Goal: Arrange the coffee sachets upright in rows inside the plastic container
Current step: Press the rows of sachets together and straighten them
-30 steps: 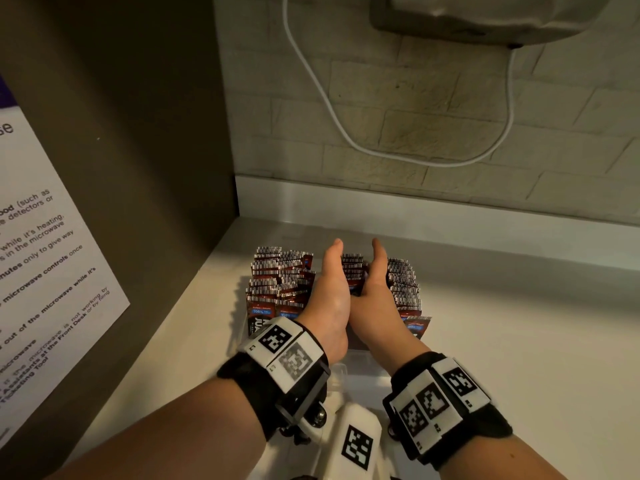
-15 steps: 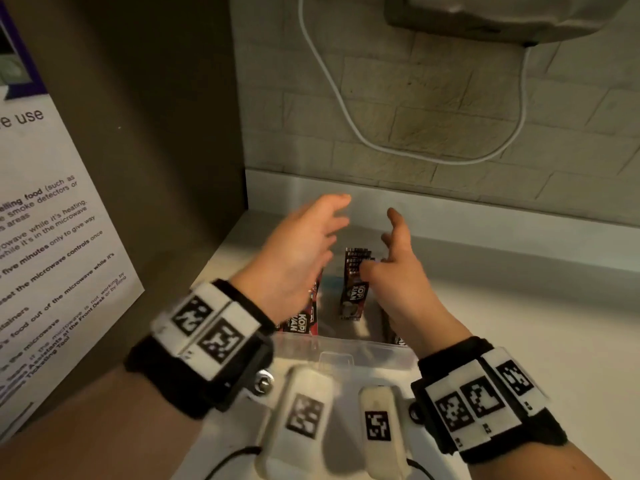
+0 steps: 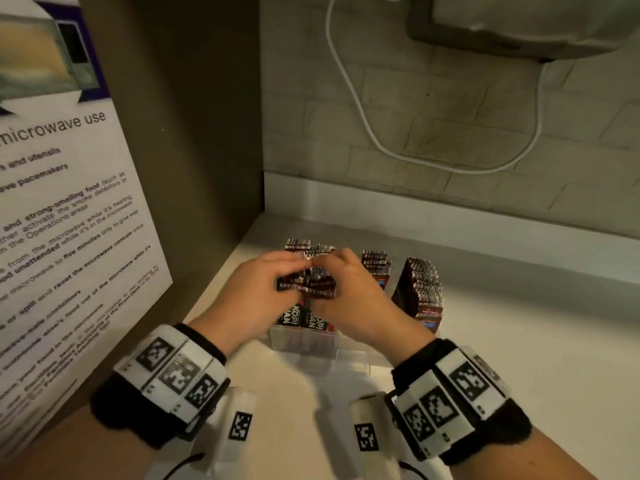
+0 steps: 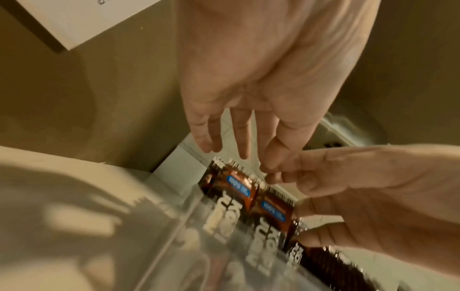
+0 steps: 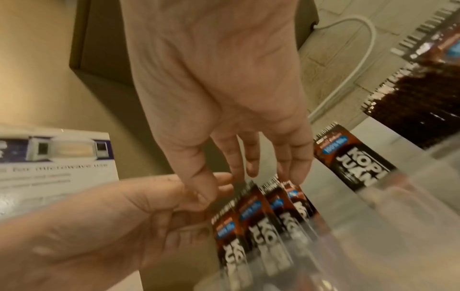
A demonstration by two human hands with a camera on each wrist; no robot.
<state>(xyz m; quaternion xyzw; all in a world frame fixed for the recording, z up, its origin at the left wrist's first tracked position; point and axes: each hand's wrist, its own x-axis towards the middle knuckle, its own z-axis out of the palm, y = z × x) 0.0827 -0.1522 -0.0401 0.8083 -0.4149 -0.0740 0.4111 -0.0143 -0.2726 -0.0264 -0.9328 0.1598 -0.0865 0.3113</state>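
Clear plastic container point(image 3: 304, 344) sits at the counter's point(image 3: 519, 341) back-left corner, against the brown side panel point(image 3: 194, 116); coffee sachets point(image 3: 420, 289) stand upright inside in rows. Left hand point(image 3: 256, 299) and right hand point(image 3: 349, 299) meet over the leftmost rows; both sets of fingertips rest on the sachet tops point(image 3: 311, 284), fingers slightly spread and mostly straight, thumbs touching each other; cannot tell if any sachet is pinched. Right rows stand apart, untouched. Microwave-use poster point(image 3: 69, 220) hangs on the left; white cable point(image 3: 363, 116) loops on the brick wall.
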